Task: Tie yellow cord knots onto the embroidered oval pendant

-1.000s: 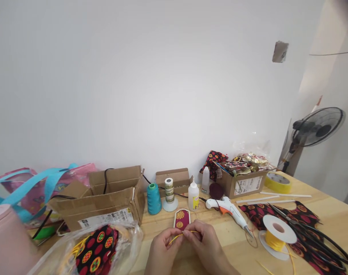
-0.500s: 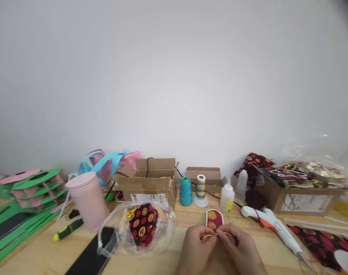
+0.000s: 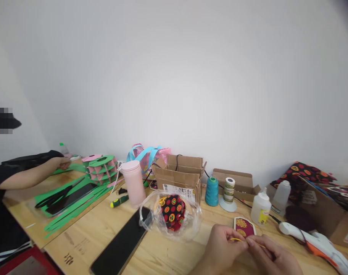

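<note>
My left hand [image 3: 224, 246] and my right hand [image 3: 273, 254] are close together low at the right, fingertips almost touching. Both pinch a thin yellow cord [image 3: 236, 239], which shows as a short stretch by the left fingers and again by the right ones. Just beyond the fingertips lies a maroon fabric patch [image 3: 245, 226] with gold round motifs and a pale edge, its near part hidden by my hands. A white glue bottle [image 3: 260, 208] with a yellow label stands behind the patch.
A plastic bag with patterned fabric [image 3: 173, 213] and a black phone [image 3: 121, 244] lie left of my hands. Behind are a teal thread cone [image 3: 211, 192], a ribbon spool [image 3: 229, 191] and a cardboard box [image 3: 176, 179]. A glue gun [image 3: 314, 242] lies right. Another person's arm [image 3: 33, 173] reaches in far left.
The view has swung left, so the table's things sit farther right in the picture and another person appears at the left. My hands keep their pinch on the yellow cord.
</note>
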`<state>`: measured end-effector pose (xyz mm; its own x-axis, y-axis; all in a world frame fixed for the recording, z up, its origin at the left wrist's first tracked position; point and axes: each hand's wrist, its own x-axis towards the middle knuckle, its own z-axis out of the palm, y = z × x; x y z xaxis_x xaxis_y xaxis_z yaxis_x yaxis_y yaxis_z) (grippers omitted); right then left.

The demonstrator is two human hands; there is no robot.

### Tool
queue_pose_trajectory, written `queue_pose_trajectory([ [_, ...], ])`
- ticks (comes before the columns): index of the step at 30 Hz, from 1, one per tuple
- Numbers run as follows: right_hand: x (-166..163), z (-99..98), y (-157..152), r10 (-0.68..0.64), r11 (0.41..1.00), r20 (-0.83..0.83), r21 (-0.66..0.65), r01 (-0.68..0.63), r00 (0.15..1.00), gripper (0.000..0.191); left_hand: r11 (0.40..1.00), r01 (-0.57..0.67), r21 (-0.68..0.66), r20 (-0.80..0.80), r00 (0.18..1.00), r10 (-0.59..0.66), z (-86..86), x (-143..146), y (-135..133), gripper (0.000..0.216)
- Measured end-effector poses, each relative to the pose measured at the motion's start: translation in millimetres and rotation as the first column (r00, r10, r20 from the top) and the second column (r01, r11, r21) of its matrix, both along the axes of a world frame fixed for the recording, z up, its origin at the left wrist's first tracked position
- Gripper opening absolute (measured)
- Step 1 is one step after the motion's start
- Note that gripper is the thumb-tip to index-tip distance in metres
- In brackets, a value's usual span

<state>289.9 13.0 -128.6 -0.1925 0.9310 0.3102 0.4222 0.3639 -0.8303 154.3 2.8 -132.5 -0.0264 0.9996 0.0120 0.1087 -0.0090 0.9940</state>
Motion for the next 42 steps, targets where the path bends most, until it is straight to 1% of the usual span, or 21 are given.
queue_pose_trajectory([
  [3, -1.1, 3.9, -1.6, -0.025, 1.000, -0.014, 0.007, 0.025, 1.000, 0.031, 1.000, -0.005, 0.010, -0.047, 0.999, 0.006, 6.4, -2.0, -0.6, 0.022],
  [6, -2.4, 6.1, -3.2, -0.048, 0.998, -0.042, 0.043, 0.050, 0.998, 0.032, 0.999, 0.035, 0.008, -0.059, 0.998, -0.034, 11.4, -2.8, 1.4, 0.022],
  [9, -3.2, 5.9, -4.0, -0.090, 0.993, -0.045, 0.076, 0.093, 0.995, 0.032, 0.997, 0.080, 0.011, -0.079, 0.994, -0.079, 11.3, -2.5, 4.5, 0.021],
  [12, -2.8, 2.9, -3.5, -0.109, 0.990, -0.045, 0.081, 0.112, 0.993, 0.030, 0.994, 0.107, 0.033, -0.096, 0.990, -0.104, 8.8, -2.5, 5.9, 0.020],
  [18, -2.3, -2.0, 0.6, -0.083, 0.996, -0.068, 0.017, 0.084, 0.994, 0.027, 0.996, 0.087, 0.034, -0.040, 0.996, -0.085, 9.2, -4.7, 6.2, 0.022],
  [21, -3.3, 0.1, 0.5, -0.050, 0.999, -0.085, -0.002, 0.050, 0.995, 0.028, 0.998, 0.055, 0.014, -0.060, 0.997, -0.054, 7.2, -5.7, 8.2, 0.020],
  [26, -4.0, 2.8, -2.0, -0.064, 0.998, -0.052, 0.026, 0.065, 0.997, 0.029, 0.997, 0.075, 0.023, -0.096, 0.993, -0.072, 2.4, -5.9, 10.8, 0.022],
  [29, -3.7, 2.6, -2.3, -0.069, 0.997, -0.030, 0.033, 0.070, 0.997, 0.029, 0.997, 0.076, 0.029, -0.095, 0.993, -0.073, 4.6, -4.8, 9.6, 0.021],
  [32, -3.5, 2.6, -1.7, -0.066, 0.997, -0.043, 0.026, 0.067, 0.997, 0.028, 0.994, 0.099, 0.046, -0.094, 0.991, -0.094, 8.3, -3.7, 7.2, 0.020],
  [35, -4.0, 2.8, -1.2, -0.043, 0.999, -0.063, -0.002, 0.043, 0.997, 0.029, 0.994, 0.080, 0.068, -0.102, 0.992, -0.073, 9.3, -3.1, 5.0, 0.018],
  [37, -4.8, 2.7, -0.9, -0.041, 0.999, -0.063, -0.006, 0.041, 0.997, 0.030, 0.997, 0.063, 0.053, -0.116, 0.992, -0.056, 8.0, -3.2, 4.3, 0.017],
  [39, -5.4, 2.3, -0.5, -0.048, 0.999, -0.043, 0.009, 0.049, 0.998, 0.031, 0.997, 0.069, 0.035, -0.135, 0.989, -0.064, 6.1, -3.8, 4.6, 0.017],
  [42, -4.9, 1.0, 0.4, -0.034, 0.997, 0.036, 0.064, 0.031, 0.999, 0.031, 0.995, 0.094, 0.040, -0.130, 0.988, -0.088, 3.4, -5.4, 6.3, 0.018],
])
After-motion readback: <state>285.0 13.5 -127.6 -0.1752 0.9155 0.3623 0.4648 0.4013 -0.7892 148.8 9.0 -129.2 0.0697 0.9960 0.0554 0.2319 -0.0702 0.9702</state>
